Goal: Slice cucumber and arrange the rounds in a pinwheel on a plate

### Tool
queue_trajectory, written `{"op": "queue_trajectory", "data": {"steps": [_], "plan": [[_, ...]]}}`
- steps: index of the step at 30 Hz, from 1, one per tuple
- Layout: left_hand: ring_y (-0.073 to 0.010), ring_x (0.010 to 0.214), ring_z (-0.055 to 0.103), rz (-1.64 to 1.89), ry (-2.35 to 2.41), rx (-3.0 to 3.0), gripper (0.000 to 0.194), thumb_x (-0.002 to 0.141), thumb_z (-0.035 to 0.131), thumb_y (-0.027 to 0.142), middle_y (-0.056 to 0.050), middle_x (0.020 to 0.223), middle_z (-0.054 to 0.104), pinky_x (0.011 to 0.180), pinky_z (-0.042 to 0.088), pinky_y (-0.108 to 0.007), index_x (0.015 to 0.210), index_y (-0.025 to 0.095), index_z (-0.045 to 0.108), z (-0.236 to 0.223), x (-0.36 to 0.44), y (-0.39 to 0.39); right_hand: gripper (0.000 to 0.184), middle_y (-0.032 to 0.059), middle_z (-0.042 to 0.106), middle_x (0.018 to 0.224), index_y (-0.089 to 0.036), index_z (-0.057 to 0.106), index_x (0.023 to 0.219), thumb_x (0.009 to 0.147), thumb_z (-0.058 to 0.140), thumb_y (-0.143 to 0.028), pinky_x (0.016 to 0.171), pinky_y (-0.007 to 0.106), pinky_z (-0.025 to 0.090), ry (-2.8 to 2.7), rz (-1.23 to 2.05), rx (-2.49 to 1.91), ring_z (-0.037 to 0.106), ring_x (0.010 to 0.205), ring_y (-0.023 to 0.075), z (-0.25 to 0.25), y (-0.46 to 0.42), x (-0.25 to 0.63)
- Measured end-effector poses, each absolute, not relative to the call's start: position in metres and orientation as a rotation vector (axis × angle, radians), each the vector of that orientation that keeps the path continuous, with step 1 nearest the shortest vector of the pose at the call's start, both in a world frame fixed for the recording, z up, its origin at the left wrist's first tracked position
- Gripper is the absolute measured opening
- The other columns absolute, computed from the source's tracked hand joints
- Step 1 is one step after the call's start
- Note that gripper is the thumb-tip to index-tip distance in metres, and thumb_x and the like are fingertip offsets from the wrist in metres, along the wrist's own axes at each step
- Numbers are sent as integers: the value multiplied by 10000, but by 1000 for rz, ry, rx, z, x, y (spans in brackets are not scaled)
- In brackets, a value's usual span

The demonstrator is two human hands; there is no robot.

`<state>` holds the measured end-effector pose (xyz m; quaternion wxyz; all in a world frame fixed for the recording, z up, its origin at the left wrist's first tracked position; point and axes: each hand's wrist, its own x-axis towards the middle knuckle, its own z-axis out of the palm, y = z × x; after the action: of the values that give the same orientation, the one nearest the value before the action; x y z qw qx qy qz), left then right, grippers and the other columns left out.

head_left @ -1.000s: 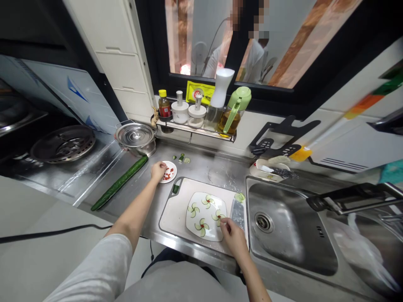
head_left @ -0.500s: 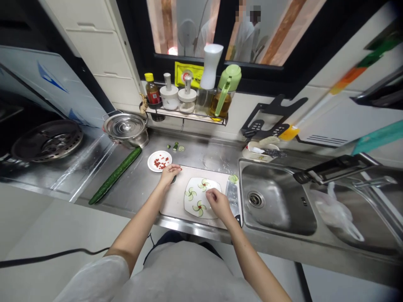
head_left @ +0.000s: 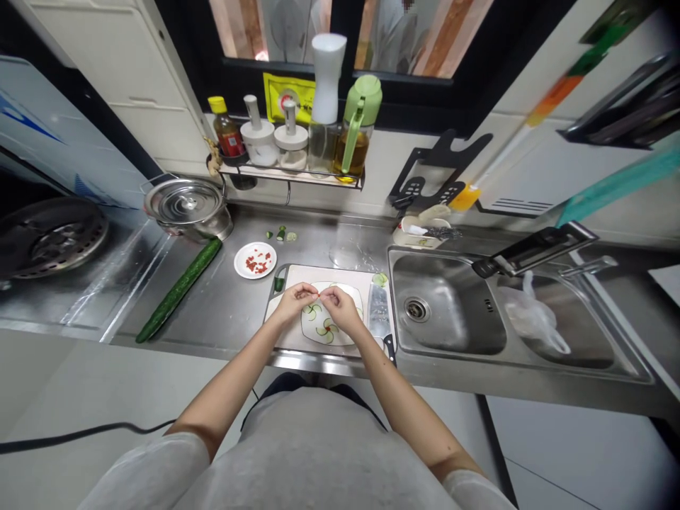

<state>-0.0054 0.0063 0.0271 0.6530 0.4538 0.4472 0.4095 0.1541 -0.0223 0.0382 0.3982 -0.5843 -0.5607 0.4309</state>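
Both my hands meet over a white square plate [head_left: 313,331] with green cucumber pinwheels, which rests on a white cutting board [head_left: 281,327]. My left hand [head_left: 293,303] is pinched with its fingertips at the plate's far edge. My right hand [head_left: 338,309] is pinched too, its fingertips almost touching the left ones. What they pinch is too small to make out. A small white dish of red bits [head_left: 256,260] sits left of the board. A cleaver [head_left: 379,315] lies along the board's right side.
A long cucumber [head_left: 179,288] lies on the steel counter at the left, near a lidded pot [head_left: 185,206]. Cucumber scraps [head_left: 281,234] lie behind the dish. A rack of bottles [head_left: 291,145] lines the wall. The double sink [head_left: 446,312] is at the right, with a plastic bag [head_left: 531,317].
My left hand came back from the small red dish to the plate. My right hand moved from the plate's near right corner to its middle, and both now pinch together. The view tilted down.
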Motion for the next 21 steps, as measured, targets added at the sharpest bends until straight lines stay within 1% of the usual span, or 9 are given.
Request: {"op": "queue_trajectory", "data": {"steps": [2, 8, 14, 18, 21], "plan": [[-80, 630, 498, 926, 1014, 1035, 296, 618, 783, 336, 17, 674, 581, 611, 384, -204, 800, 146, 649, 25, -6, 5, 184, 3, 626, 775, -195, 609, 813, 765, 556, -364, 655, 264, 430, -1408, 1102, -1493, 525, 673, 134, 35, -22, 153], [-79, 637, 510, 924, 1018, 1030, 315, 614, 782, 348, 6, 708, 600, 615, 393, -206, 810, 145, 642, 19, -4, -2, 150, 3, 627, 770, -192, 596, 782, 768, 544, -331, 652, 262, 420, -1453, 1086, -1530, 512, 649, 127, 32, -22, 152], [-106, 683, 549, 938, 1157, 1098, 297, 631, 746, 356, -25, 766, 640, 655, 434, -231, 828, 148, 665, 3, -16, 1, 119, 1, 638, 747, -201, 615, 768, 777, 528, -281, 657, 252, 418, -1555, 1062, -1631, 551, 691, 141, 24, -21, 155], [-105, 655, 536, 929, 1258, 1215, 261, 662, 706, 349, -29, 775, 649, 639, 433, -231, 834, 155, 679, -10, -30, 5, 103, 1, 652, 765, -207, 623, 774, 785, 533, -256, 662, 243, 416, -1606, 1053, -1686, 570, 709, 142, 13, -22, 156], [-94, 605, 503, 901, 1334, 1320, 236, 679, 679, 344, -24, 761, 650, 601, 410, -220, 826, 159, 682, -15, -34, 4, 89, -1, 648, 758, -207, 619, 765, 790, 537, -231, 646, 232, 403, -1641, 1051, -1716, 568, 699, 138, 6, -22, 154]]}}
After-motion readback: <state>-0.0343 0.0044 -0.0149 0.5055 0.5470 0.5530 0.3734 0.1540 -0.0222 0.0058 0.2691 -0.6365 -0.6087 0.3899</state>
